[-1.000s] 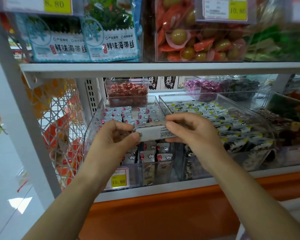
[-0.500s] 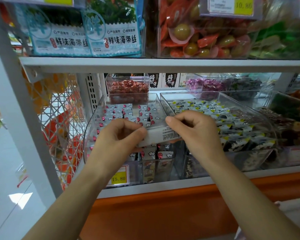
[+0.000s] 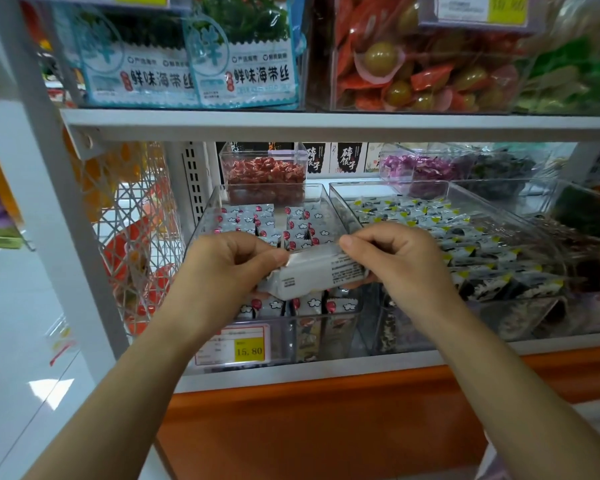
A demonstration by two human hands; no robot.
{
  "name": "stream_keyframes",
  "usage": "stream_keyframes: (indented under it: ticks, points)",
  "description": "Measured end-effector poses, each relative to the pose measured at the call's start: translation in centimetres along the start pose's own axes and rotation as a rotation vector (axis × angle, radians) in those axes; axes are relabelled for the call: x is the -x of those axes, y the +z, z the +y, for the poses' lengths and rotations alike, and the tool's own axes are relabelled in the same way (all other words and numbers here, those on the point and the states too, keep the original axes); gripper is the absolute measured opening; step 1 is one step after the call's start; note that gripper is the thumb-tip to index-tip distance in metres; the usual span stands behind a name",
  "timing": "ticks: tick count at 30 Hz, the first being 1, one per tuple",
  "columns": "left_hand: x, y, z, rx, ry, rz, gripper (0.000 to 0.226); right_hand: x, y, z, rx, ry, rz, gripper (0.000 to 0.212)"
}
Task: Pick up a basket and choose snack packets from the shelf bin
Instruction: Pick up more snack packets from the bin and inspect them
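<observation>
The packet [image 3: 312,275] has turned since a moment ago. It was flat and level, and now its left end dips and its printed back faces up. Both hands have stayed on it. The left hand [image 3: 222,268] holds the low end, thumb on top and fingers curled under, so its grip is tight on the packet. The right hand [image 3: 402,261] pinches the high end the same way. The white packet sits between the two grips, just above the front of the clear bin [image 3: 207,216]. Under the grips, the bin is full of small packets [image 3: 302,223], white with red dots. Below the left grip a price tag [image 3: 234,344] sits on the bin's front. Right of the right grip is a second bin [image 3: 520,220] with black and yellow packs. Behind the grips a small box [image 3: 264,171] holds red sweets.
</observation>
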State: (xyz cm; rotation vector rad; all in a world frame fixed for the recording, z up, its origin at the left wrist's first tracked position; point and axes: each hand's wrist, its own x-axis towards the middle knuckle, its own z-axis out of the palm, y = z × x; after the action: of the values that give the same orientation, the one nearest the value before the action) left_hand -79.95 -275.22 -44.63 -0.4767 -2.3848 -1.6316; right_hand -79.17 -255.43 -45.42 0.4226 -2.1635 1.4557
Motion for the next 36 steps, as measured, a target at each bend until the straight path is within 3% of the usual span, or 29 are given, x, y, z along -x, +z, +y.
stream_keyframes:
  ticks: [5,8,13,19,22,25,27,29,33,36]
  points:
    - [0.5,0.6,0.2,0.115,-0.027,-0.026,0.018,0.0,0.3,0.2,0.005,0.007,0.106,0.025]
    - [0.7,1.0,0.3,0.026,0.011,-0.061,0.036,-0.1,0.2,0.5,-0.042,0.045,0.141,0.032]
    - [0.8,2.1,0.4,-0.059,0.074,-0.003,0.042,0.0,0.2,0.7,-0.197,0.140,0.136,0.030]
    - [0.6,2.6,0.3,0.087,0.036,-0.005,0.039,0.0,-0.5,0.5,-0.386,0.258,0.127,0.021]
    - [0.4,2.7,0.2,0.197,-0.016,0.003,0.027,0.0,-0.7,0.4,-0.480,0.291,0.090,0.021]
    - [0.1,2.8,0.2,0.344,-0.078,0.070,0.012,0.2,-0.6,0.3,-0.582,0.278,-0.009,0.028]
    - [0.0,3.0,0.1,0.387,-0.101,0.092,0.017,0.4,-0.4,0.6,-0.444,0.213,-0.049,0.040]
    - [-0.1,3.3,0.1,0.375,-0.105,0.090,0.020,0.5,-0.3,0.7,-0.294,0.159,-0.030,0.039]
    - [-0.1,4.0,0.2,0.297,-0.092,0.037,0.015,0.3,-1.0,0.6,-0.342,0.168,0.100,0.024]
    - [-0.5,3.9,-0.5,-0.012,0.015,0.009,0.029,-0.1,-2.4,0.8,-0.359,0.193,0.235,0.017]
